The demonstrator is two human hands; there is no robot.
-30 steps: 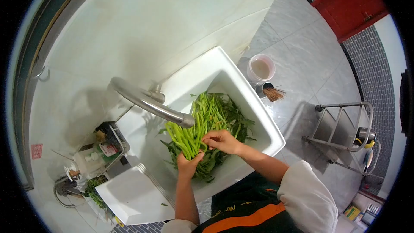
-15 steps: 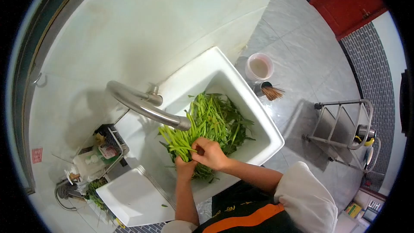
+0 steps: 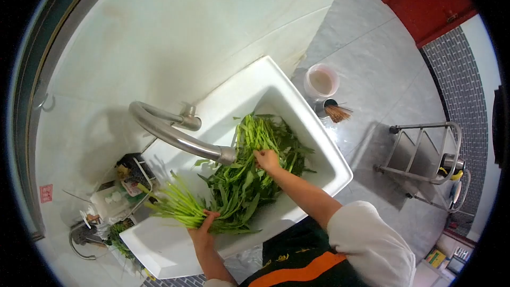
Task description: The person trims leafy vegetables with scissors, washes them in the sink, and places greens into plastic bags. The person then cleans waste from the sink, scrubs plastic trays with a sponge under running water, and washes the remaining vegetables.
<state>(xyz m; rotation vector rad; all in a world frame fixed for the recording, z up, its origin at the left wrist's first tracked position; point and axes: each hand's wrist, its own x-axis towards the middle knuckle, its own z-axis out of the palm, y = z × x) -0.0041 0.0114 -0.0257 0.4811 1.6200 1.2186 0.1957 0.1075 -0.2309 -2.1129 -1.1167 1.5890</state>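
Head view: white basin sink (image 3: 332,149) with leafy greens, two bare hands at work over it.
Left hand (image 3: 204,231): closed around a bunch of stalks (image 3: 178,202); thumb laid across the top, the other fingers mostly hidden beneath.
Bunch: pale green cut stalks fanned toward the upper left, above the white side board (image 3: 159,247); leafy ends trail on the other side of the hand, toward the sink.
Right hand (image 3: 267,159): inside the sink area, fingers bent and drawn close together, tips touching the stems of the heap; whether a stalk is clasped between them, cannot tell.
Heap of long-stalked leafy greens (image 3: 249,183): in the sink bowl, bright stems toward the back, darker narrow leaves toward the front and right side.
Gooseneck faucet (image 3: 175,137): brushed metal, wall-mounted, spout end above the sink, near the right hand.
Rack (image 3: 146,175): beside the sink at the left, holding assorted small items.
Bucket (image 3: 322,81): pale, with cloudy contents, on the floor beyond the sink.
Metal canister (image 3: 323,107): just beside the bucket, thin brown sticks (image 3: 338,113) leaning out.
Trolley (image 3: 422,154): metal-framed, on the grey tiled floor, well apart from the sink.
Clothing: pale sleeve (image 3: 369,239); dark apron (image 3: 292,247) with orange band.
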